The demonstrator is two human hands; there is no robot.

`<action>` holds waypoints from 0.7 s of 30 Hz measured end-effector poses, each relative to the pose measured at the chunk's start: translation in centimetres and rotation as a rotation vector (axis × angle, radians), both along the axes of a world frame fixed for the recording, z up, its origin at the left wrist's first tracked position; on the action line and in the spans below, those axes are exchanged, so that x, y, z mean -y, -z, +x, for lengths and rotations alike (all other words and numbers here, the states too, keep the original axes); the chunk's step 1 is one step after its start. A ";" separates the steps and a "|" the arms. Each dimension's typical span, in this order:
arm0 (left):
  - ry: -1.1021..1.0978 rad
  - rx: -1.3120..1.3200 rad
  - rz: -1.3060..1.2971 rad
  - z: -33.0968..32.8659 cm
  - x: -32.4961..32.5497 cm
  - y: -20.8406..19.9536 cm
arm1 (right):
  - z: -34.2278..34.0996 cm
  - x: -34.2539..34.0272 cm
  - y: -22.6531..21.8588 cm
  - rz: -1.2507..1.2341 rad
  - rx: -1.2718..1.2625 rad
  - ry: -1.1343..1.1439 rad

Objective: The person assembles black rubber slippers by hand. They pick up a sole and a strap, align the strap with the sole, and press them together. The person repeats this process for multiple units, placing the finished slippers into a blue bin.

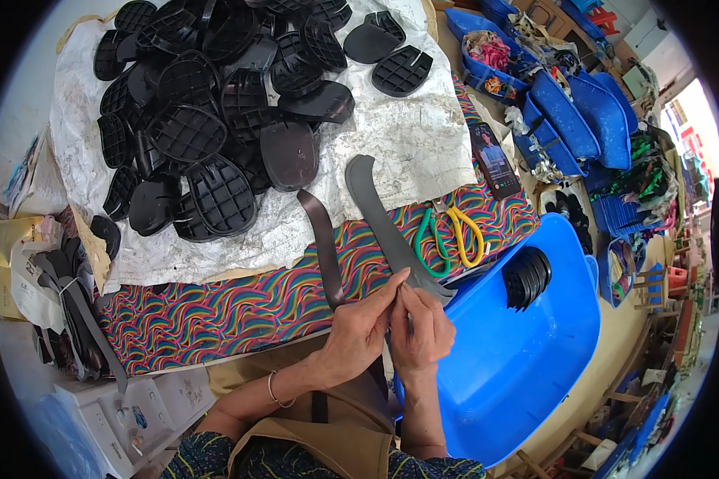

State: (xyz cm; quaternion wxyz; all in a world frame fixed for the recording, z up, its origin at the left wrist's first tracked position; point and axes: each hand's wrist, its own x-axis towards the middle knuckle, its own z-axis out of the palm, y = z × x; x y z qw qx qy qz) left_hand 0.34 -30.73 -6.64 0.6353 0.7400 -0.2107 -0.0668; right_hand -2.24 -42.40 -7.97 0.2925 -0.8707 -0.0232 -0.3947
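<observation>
My left hand (357,331) and my right hand (423,329) meet at the table's near edge, fingertips pinched together. Whatever lies between the fingertips is too small or hidden to make out. Just beyond them, a long dark grey strip (385,227) with a widened, curved end lies across the table, its near end beside my right fingers. A narrower, shiny dark brown strip (323,243) runs down toward my left hand and passes out of sight behind it. Green-handled scissors (431,249) and a yellow-handled cutting tool (473,239) lie right of the grey strip.
Black ridged heel-shaped pieces (188,132) are heaped on a white sheet (391,144) over a patterned cloth (208,319). A phone (495,164) lies at the right edge. Beside the table stands a blue tub (495,375) with stacked black pieces (527,277). Bundled dark strips (84,307) hang at left.
</observation>
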 end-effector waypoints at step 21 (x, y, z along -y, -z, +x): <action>-0.070 0.261 0.055 0.5 0.6 1.7 | -0.7 0.0 0.7 0.783 -0.197 -0.110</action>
